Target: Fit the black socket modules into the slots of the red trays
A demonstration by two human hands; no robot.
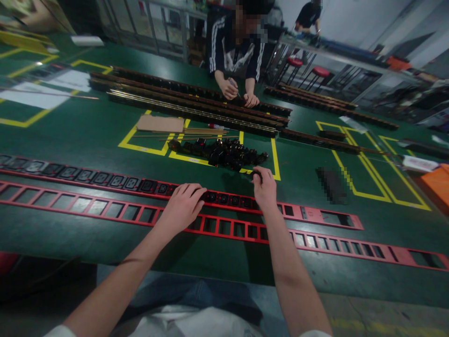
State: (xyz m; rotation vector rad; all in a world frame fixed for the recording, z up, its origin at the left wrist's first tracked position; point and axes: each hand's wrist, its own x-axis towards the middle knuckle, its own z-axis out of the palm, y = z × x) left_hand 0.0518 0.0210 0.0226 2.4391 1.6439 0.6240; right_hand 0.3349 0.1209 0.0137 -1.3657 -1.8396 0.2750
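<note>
A long red metal strip (315,214) with a row of cut-outs lies across the green table, many of them filled with black sockets (132,182). My left hand (184,203) rests on this strip, palm down, fingers stretched over the sockets; what lies under the fingertips is hidden. Above the strip, right of the last filled cut-outs, my right hand (265,187) pinches a small black socket (257,174). Just beyond is a heap of loose black sockets (224,153). A second red strip (213,225), with bare cut-outs, runs parallel on my side.
Across the table, a co-worker's hands (242,96) work at long dark rails (196,100). A piece of cardboard (160,124) and thin rods (203,132) lie near the heap. Yellow tape (277,161) marks the green tabletop. An orange object (437,185) is at far right.
</note>
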